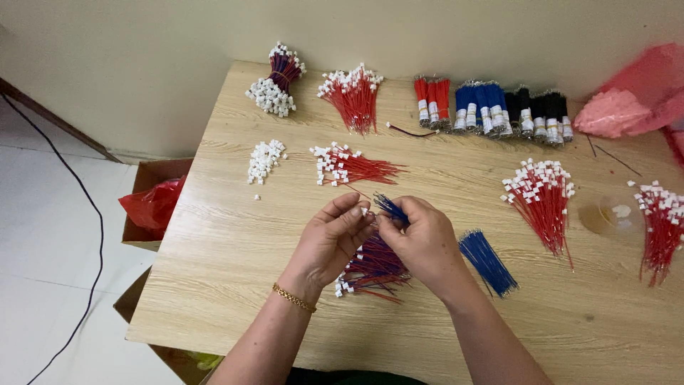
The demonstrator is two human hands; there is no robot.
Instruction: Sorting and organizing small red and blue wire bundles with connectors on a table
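My left hand [333, 232] pinched shut on a small white connector [364, 211], my right hand [422, 235] closed on blue wires [390, 207], both above the red-and-blue wire pile [374, 267], mid wooden table [235, 249], loose blue bundle [487, 261] just right.

Along the far edge of the wooden table [235, 285], the bundled red, blue and black wires each wear a narrow white label band [496, 114]. Off the table's left edge stands an open brown cardboard box [146, 178] holding a red plastic bag [151, 205]. Crumpled pink plastic bags [630, 100] lie at the far right corner.
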